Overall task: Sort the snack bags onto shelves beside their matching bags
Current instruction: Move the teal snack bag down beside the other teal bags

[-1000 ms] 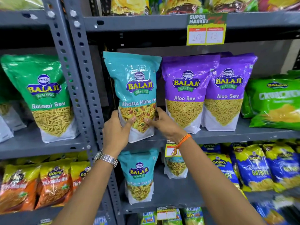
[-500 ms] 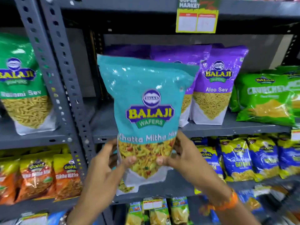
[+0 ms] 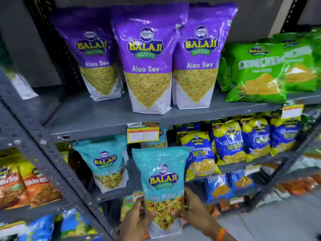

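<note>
While I grip the teal Khatta Mitha bag [image 3: 162, 190] upright in front of the shelving, my left hand [image 3: 134, 221] is wrapped around its lower left edge and my right hand [image 3: 194, 211] is wrapped around its lower right edge, thumbs pressed on the clear window where the mix shows. The bag hangs in the air, clear of any shelf, its top level with the lower shelf's front edge. Just to its left, a matching teal bag [image 3: 106, 162] stands on the lower shelf [image 3: 132, 178] toward that shelf's left end, and another teal pack sits further back behind a yellow price tag [image 3: 143, 134] that hangs from the front edge of the upper shelf [image 3: 90, 119]. That tag overlaps the space above my bag. To the right on the lower shelf, blue and yellow Gopal Gathiya bags [image 3: 227, 143] crowd the row, the nearest one just beside my bag's right side. On the upper shelf three purple Aloo Sev bags [image 3: 147, 61] stand upright side by side, with green Crunchex bags [image 3: 257, 72] lying tilted at the right end. A slotted grey upright post [image 3: 57, 164] runs diagonally at the left, and orange packs [image 3: 26, 185] sit beyond it. An orange band [image 3: 221, 233] circles my right wrist.
</note>
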Available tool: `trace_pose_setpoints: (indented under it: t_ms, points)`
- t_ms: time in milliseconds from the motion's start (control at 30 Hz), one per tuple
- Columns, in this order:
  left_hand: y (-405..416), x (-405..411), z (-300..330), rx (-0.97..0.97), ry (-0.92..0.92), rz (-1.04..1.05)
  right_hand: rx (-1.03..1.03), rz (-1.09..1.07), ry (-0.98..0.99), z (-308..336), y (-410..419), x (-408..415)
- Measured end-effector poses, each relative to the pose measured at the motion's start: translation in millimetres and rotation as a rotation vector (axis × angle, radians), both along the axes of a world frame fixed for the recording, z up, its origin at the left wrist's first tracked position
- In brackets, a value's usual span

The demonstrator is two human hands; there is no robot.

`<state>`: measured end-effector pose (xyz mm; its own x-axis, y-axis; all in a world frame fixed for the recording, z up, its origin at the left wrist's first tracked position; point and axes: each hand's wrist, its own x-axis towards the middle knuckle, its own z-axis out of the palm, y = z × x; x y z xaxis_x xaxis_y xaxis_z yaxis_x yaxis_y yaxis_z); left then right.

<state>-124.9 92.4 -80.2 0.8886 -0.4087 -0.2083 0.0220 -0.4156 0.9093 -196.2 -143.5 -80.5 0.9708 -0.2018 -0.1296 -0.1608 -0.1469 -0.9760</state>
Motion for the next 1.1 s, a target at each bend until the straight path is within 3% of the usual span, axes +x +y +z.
trace_pose_setpoints:
  t_ms: [233,567,1100]
  points:
    - [-38.6,56.3,-0.8,-0.056,-0.072,0.038,-0.003,0.012,-0.011,10.4,-24.7,66.4]
    - [-69.3,124.5,15.9,0.039,-0.19,0.139,-0.103,0.003,0.009,18.2,-41.1,157.3]
    - [-83.3,129.4,-4.6,-0.005,-0.104,0.218,-0.06,0.058,0.015,-2.7,-46.2,172.1]
